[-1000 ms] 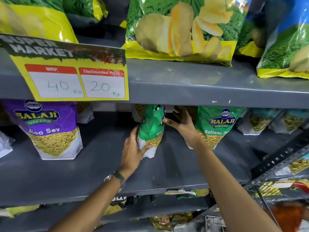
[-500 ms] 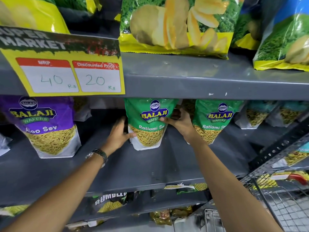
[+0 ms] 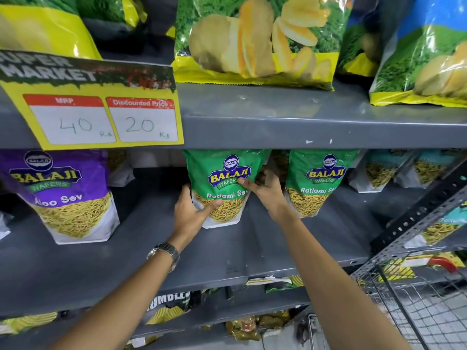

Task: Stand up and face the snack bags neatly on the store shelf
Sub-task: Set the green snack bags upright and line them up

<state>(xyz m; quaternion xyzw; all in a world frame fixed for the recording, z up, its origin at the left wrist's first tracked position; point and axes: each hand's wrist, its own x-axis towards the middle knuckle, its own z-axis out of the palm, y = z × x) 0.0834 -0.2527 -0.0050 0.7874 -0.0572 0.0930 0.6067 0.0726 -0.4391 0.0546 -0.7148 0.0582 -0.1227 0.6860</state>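
A green Balaji Ratlami Sev bag [image 3: 225,173] stands upright on the grey middle shelf [image 3: 227,251], its front facing me. My left hand [image 3: 190,214] grips its lower left side, thumb across the front. My right hand [image 3: 266,192] holds its right edge, thumb on the logo. A second green Ratlami Sev bag [image 3: 318,183] stands upright just to the right. A purple Aloo Sev bag [image 3: 63,195] stands further left. More sev bags [image 3: 379,173] sit behind at the right, partly hidden.
The upper shelf [image 3: 303,122] carries large chip bags [image 3: 252,39] and a yellow price sign [image 3: 96,109] reading 40 and 20. A wire cart [image 3: 417,299] is at the lower right. Lower shelves hold more snack packs [image 3: 169,306].
The green bag, edge-on a second ago, has been turned to face front and stood upright. My left hand slid to its lower left side; the right stays at its right edge.
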